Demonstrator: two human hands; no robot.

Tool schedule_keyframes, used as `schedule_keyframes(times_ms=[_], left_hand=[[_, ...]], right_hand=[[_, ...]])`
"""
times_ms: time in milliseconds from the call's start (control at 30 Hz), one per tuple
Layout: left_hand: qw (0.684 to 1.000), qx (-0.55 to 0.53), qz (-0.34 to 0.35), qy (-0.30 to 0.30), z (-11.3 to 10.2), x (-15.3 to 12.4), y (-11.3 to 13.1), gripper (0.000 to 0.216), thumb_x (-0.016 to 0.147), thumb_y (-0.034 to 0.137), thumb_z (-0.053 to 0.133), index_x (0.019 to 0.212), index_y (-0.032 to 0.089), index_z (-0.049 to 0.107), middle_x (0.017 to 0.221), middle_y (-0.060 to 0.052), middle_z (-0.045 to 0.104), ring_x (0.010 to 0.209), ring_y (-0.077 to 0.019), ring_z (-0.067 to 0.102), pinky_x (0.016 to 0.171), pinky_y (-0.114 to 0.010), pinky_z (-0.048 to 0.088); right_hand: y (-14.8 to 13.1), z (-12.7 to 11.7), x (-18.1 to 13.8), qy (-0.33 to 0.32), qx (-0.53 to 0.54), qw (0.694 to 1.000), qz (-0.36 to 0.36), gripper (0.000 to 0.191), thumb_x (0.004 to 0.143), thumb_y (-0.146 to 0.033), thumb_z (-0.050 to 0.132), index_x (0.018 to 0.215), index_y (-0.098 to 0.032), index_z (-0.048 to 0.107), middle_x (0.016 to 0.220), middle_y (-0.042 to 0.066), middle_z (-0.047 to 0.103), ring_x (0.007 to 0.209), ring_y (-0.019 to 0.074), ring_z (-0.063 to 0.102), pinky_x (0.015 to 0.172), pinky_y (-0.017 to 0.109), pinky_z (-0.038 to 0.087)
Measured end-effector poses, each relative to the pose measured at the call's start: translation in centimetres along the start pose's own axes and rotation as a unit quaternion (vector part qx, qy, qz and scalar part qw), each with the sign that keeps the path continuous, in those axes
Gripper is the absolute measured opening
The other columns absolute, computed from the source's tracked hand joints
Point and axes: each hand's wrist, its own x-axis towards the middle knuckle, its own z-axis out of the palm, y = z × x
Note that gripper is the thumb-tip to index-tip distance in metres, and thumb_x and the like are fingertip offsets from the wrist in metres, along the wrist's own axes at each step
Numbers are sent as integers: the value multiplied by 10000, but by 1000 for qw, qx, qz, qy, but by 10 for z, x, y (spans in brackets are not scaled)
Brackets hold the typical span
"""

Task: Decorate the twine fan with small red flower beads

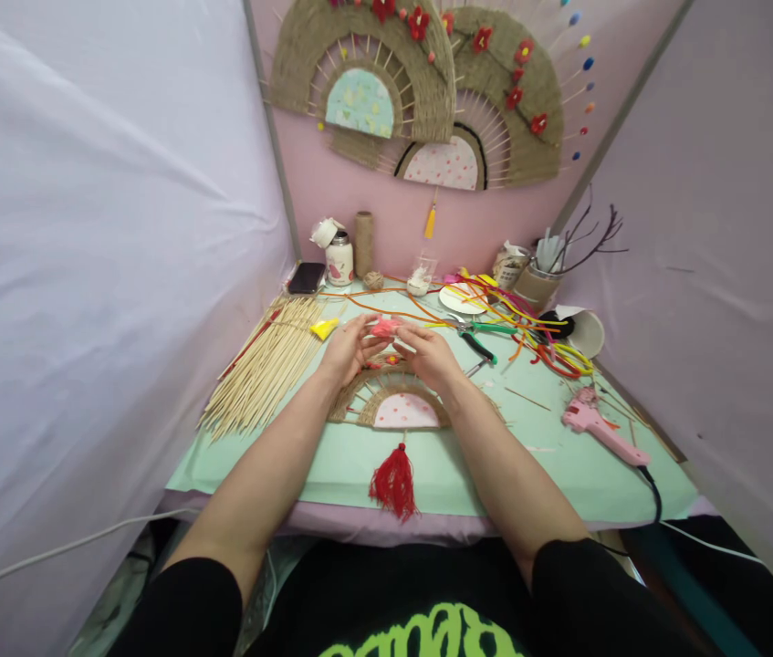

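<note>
Between the fingertips of my left hand and my right hand is a small, soft-looking pinkish-red piece; its exact kind is too small to tell. Both hands pinch it from either side, above the table. Below them lies a twine-wrapped fan with a white, red-dotted half-round centre and a small flower on its upper part. My hands and forearms cover parts of the fan. A red tassel hangs from its lower edge toward the front of the table.
Thin wooden sticks and a yellow piece lie left. Pliers, coloured pipe cleaners and a pink glue gun with its cord lie right. Along the back stand a white bottle, a twine spool and a plastic cup.
</note>
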Motion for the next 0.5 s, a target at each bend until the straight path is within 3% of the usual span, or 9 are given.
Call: schedule_keyframes(times_ms=[67,167,333,500], left_hand=[[999,12,19,-43,1,-3,2,402,739,327,735,1106,196,632,1085,-73,681,952,-177,676,893,-347,514],[993,71,59,-78,1,-5,0,578,636,235,807,1180,225,613,1176,-62,653,985,-179,653,885,-315,498],[987,102,105,-68,-1,-2,-4,389,639,263,794,1001,177,680,983,-42,706,900,-160,641,849,-295,490],[997,10,77,-2,-4,4,-1,275,670,296,782,891,163,688,853,-17,699,739,-91,616,695,-219,483]], right_hand=[[-1,0,0,3,27,1000,15,226,647,-405,783,825,-274,735,1131,-6,697,1135,199,577,930,339,463],[-3,0,0,-46,50,997,44,238,675,-411,756,869,-276,733,1074,-13,718,1126,191,584,934,333,458],[-5,4,-2,-59,75,992,85,201,701,-380,708,870,-272,724,1024,-17,736,1125,196,591,921,344,469],[-4,5,-1,-49,85,991,87,151,709,-343,665,835,-276,716,1062,-17,727,1144,196,578,914,360,479]])
